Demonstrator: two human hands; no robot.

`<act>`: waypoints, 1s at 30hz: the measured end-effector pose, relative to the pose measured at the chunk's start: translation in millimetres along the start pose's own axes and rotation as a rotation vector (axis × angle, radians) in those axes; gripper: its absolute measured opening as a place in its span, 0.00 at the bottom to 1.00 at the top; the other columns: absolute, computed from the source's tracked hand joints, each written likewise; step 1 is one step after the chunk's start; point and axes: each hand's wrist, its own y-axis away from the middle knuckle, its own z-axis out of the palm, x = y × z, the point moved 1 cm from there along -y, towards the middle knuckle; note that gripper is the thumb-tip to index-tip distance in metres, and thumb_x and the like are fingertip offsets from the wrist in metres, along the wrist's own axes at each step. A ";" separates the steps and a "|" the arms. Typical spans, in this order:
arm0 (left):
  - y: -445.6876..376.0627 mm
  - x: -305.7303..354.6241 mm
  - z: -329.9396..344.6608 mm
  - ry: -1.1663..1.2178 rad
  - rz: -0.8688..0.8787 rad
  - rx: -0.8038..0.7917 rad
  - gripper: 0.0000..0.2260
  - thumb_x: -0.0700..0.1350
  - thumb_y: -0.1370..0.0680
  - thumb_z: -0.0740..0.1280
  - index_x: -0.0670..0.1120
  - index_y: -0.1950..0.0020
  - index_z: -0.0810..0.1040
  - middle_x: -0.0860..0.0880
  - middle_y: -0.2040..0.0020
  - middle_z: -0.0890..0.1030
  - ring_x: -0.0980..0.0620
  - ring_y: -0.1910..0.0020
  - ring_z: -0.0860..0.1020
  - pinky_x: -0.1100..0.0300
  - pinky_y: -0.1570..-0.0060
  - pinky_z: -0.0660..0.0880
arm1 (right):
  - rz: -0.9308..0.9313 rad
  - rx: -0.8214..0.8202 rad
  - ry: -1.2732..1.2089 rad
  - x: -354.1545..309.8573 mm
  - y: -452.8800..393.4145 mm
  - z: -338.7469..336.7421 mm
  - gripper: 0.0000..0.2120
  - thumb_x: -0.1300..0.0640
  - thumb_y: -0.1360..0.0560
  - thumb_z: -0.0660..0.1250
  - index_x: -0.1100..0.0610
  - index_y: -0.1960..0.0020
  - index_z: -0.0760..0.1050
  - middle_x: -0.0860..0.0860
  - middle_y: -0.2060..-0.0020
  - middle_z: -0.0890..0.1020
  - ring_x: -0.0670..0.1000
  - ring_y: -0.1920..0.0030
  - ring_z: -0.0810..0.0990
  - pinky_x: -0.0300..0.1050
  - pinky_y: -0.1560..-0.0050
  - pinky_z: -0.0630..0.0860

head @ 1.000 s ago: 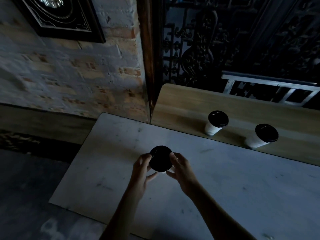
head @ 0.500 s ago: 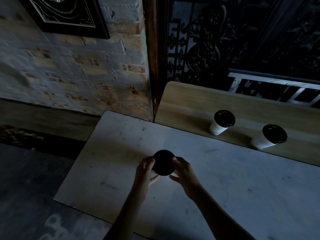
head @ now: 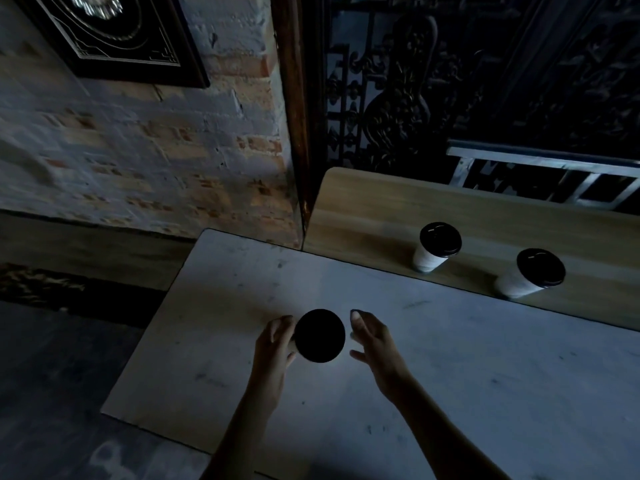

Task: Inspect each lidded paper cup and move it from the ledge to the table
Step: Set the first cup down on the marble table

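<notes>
cup (head: pixel 320 336) set on table (head: pixel 450 375) | right hand (head: pixel 375 341) now released, fingers spread | left hand (head: pixel 277 344) wrapped on it | two cups left on ledge (head: pixel 381 216)

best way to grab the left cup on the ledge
Wrap the white paper wall of the left cup just under its black lid, coming from the table side. It stands upright with its near side open; the other cup stands apart to its right.

place: café-like interior | cues: whitewashed brick wall (head: pixel 145 150); ornate iron screen (head: pixel 398 98); wooden ledge (head: pixel 381 209); marble table (head: pixel 450 375)
</notes>
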 end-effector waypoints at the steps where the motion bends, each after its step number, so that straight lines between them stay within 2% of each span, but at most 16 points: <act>1: -1.6 3.7 -0.5 -0.057 0.037 0.025 0.14 0.48 0.15 0.65 0.44 0.32 0.77 0.43 0.32 0.79 0.42 0.33 0.77 0.43 0.32 0.76 | -0.009 0.015 -0.002 -2.1 -1.1 -7.2 0.37 0.32 0.24 0.64 0.55 0.24 0.70 0.55 0.28 0.75 0.56 0.30 0.74 0.57 0.35 0.77; 4: -7.2 20.8 7.9 -0.265 0.191 0.091 0.15 0.50 0.15 0.64 0.46 0.31 0.77 0.50 0.37 0.77 0.49 0.39 0.75 0.54 0.43 0.74 | -0.035 0.083 -0.037 -9.1 -3.7 -33.7 0.40 0.35 0.26 0.64 0.57 0.22 0.67 0.56 0.27 0.74 0.57 0.30 0.74 0.58 0.34 0.76; 6: -11.8 35.0 22.9 -0.314 0.286 0.090 0.14 0.47 0.15 0.65 0.44 0.31 0.78 0.50 0.39 0.78 0.52 0.42 0.75 0.63 0.51 0.72 | -0.047 0.148 -0.070 -15.1 -5.1 -52.3 0.40 0.35 0.27 0.64 0.57 0.22 0.67 0.56 0.28 0.75 0.57 0.31 0.75 0.60 0.32 0.75; 9: -17.1 54.0 57.1 -0.298 0.352 0.043 0.11 0.45 0.16 0.67 0.45 0.34 0.79 0.50 0.41 0.80 0.52 0.40 0.78 0.68 0.51 0.72 | -0.069 0.243 -0.109 -24.9 -8.1 -81.5 0.39 0.37 0.27 0.66 0.56 0.22 0.67 0.57 0.27 0.75 0.58 0.30 0.76 0.61 0.30 0.75; 11: -19.9 64.3 82.5 -0.267 0.368 -0.003 0.10 0.44 0.16 0.67 0.45 0.35 0.79 0.49 0.40 0.81 0.50 0.38 0.78 0.65 0.45 0.74 | -0.090 0.298 -0.129 -32.0 -10.5 -98.8 0.38 0.39 0.28 0.68 0.55 0.22 0.67 0.57 0.26 0.75 0.59 0.28 0.75 0.61 0.30 0.74; 14: -29.4 74.5 121.3 -0.353 0.401 -0.065 0.13 0.46 0.16 0.67 0.44 0.33 0.78 0.45 0.33 0.80 0.47 0.32 0.77 0.49 0.31 0.74 | -0.103 0.365 -0.160 -42.8 -15.9 -125.5 0.37 0.41 0.27 0.69 0.55 0.23 0.68 0.58 0.26 0.75 0.60 0.28 0.75 0.61 0.30 0.75; 15: -33.0 77.2 129.6 -0.420 0.417 -0.076 0.15 0.47 0.16 0.67 0.45 0.31 0.77 0.45 0.32 0.79 0.46 0.31 0.76 0.48 0.30 0.72 | -0.102 0.374 -0.163 -45.8 -18.0 -131.9 0.34 0.42 0.25 0.69 0.56 0.23 0.68 0.58 0.26 0.75 0.60 0.28 0.76 0.62 0.30 0.75; 18: -45.8 71.3 145.1 -0.886 0.531 -0.092 0.19 0.54 0.17 0.66 0.48 0.28 0.75 0.46 0.29 0.77 0.45 0.29 0.74 0.48 0.32 0.71 | -0.122 0.374 -0.117 -48.4 -27.3 -150.4 0.26 0.49 0.18 0.68 0.56 0.23 0.68 0.58 0.26 0.76 0.56 0.34 0.78 0.58 0.35 0.77; 20: -49.1 55.9 147.0 -1.193 0.543 -0.147 0.23 0.58 0.17 0.64 0.51 0.25 0.72 0.48 0.26 0.75 0.45 0.26 0.71 0.43 0.30 0.69 | -0.128 0.330 -0.067 -46.1 -32.7 -151.3 0.28 0.48 0.18 0.67 0.57 0.22 0.67 0.57 0.26 0.75 0.53 0.34 0.78 0.52 0.39 0.76; 21: -50.2 45.8 147.1 -1.251 0.498 -0.186 0.24 0.59 0.17 0.63 0.53 0.24 0.70 0.49 0.25 0.73 0.45 0.25 0.69 0.42 0.29 0.68 | -0.117 0.303 -0.049 -45.0 -34.4 -148.5 0.29 0.47 0.19 0.67 0.56 0.21 0.66 0.56 0.25 0.74 0.52 0.33 0.77 0.50 0.39 0.76; 24: -53.6 22.2 144.8 -1.228 0.394 -0.237 0.23 0.55 0.17 0.65 0.52 0.23 0.70 0.48 0.24 0.72 0.44 0.25 0.68 0.42 0.29 0.69 | -0.076 0.246 -0.052 -38.4 -40.7 -139.8 0.30 0.45 0.19 0.67 0.55 0.21 0.66 0.55 0.23 0.73 0.51 0.31 0.75 0.51 0.36 0.75; 27: -59.2 11.4 136.5 -1.169 0.352 -0.206 0.22 0.49 0.18 0.67 0.48 0.23 0.71 0.45 0.24 0.73 0.43 0.26 0.71 0.46 0.30 0.71 | -0.059 0.239 -0.069 -33.7 -43.2 -136.3 0.35 0.40 0.23 0.67 0.54 0.21 0.66 0.56 0.23 0.72 0.52 0.31 0.75 0.52 0.34 0.75; 30: -60.1 9.4 124.3 -1.182 0.328 -0.164 0.24 0.52 0.19 0.70 0.50 0.24 0.72 0.45 0.25 0.74 0.43 0.27 0.72 0.45 0.32 0.72 | -0.049 0.221 -0.073 -29.6 -44.6 -133.4 0.39 0.37 0.27 0.67 0.54 0.22 0.66 0.55 0.23 0.72 0.52 0.31 0.74 0.53 0.34 0.75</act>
